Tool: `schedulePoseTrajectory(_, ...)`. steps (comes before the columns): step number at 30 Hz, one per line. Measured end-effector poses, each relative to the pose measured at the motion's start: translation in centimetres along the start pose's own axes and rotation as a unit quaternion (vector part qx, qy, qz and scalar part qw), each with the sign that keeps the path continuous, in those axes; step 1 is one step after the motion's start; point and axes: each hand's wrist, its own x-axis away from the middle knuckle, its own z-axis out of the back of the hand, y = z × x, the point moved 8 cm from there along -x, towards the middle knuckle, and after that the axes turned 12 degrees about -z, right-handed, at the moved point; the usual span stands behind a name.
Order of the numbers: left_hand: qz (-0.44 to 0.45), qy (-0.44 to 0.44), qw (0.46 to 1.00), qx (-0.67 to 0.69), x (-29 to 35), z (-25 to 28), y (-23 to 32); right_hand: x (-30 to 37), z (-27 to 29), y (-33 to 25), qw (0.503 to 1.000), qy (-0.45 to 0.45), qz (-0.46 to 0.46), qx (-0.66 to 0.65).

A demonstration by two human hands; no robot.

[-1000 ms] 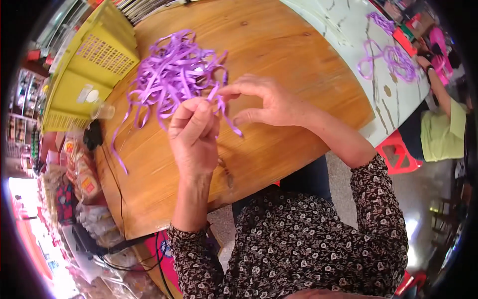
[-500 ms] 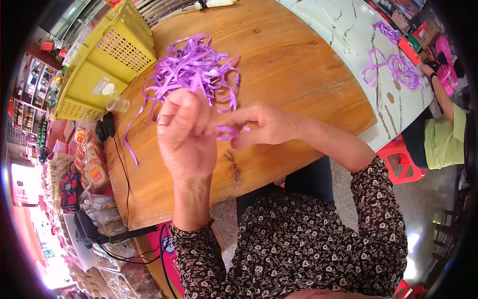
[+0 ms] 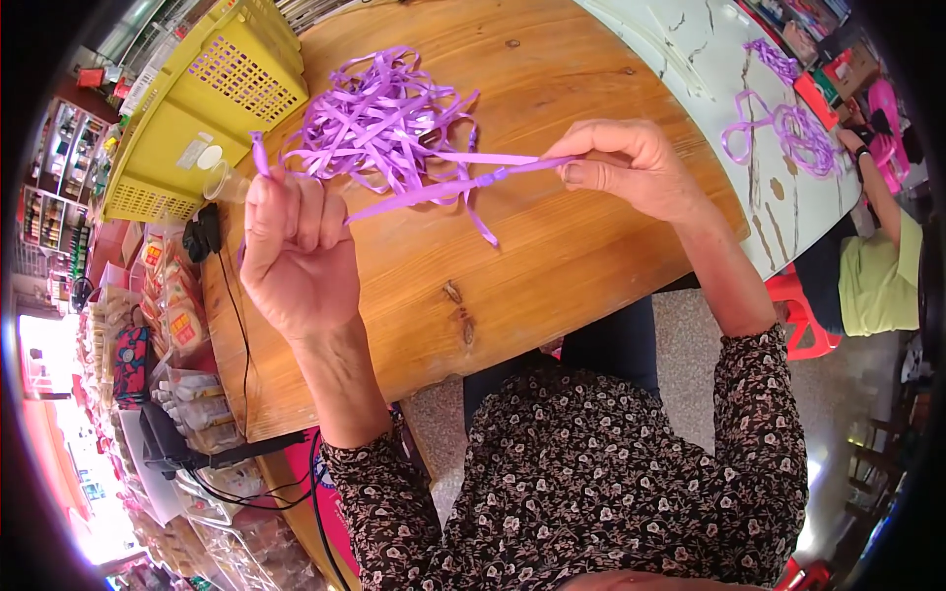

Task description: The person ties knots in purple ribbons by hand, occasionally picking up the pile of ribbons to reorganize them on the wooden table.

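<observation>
Between my two hands a narrow purple ribbon (image 3: 419,201) is stretched above the wooden table. My left hand (image 3: 301,251) is closed on one part of it, and a short loop of ribbon stands up above the fingers. Thumb and forefinger of my right hand (image 3: 631,172) pinch the ribbon at its other end. A small knot or joint (image 3: 488,178) shows on the stretch nearer the right hand. A second strand runs from the right fingers back toward a tangled heap of purple ribbon (image 3: 379,123) behind my hands.
A yellow perforated crate (image 3: 212,108) stands at the far left, with a clear plastic cup (image 3: 225,183) beside it. On the marbled tabletop (image 3: 724,202) at right lie purple ribbon coils (image 3: 803,141). Another person's arm (image 3: 877,187) reaches in there. A black cable (image 3: 239,330) hangs along the left edge.
My hands were close together; now they have drawn apart, the left one to the left and the right one to the right and farther away. The ribbon between them has become taut.
</observation>
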Motion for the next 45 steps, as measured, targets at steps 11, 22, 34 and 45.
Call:
schedulePoseTrajectory(11, -0.083, 0.126, 0.884, -0.442, 1.0, 11.3, 5.2, 1.6, 4.1, 2.4, 0.993, 0.095, -0.065, 0.04)
schedulePoseTrajectory(22, -0.063, -0.238, 0.832, -0.497, 4.2, -2.6, -9.1, -1.0, -1.6, 0.5, 0.999, 0.008, 0.045, 0.019)
schedulePoseTrajectory(34, -0.117, -0.231, 0.682, -0.684, 2.0, 1.4, -5.9, 1.5, 3.4, 3.1, 0.993, 0.105, -0.05, 0.033)
schedulePoseTrajectory(45, 0.2, -0.109, 0.928, -0.295, 5.2, -1.7, -14.5, -0.6, -0.9, 1.9, 0.995, 0.047, 0.037, -0.081)
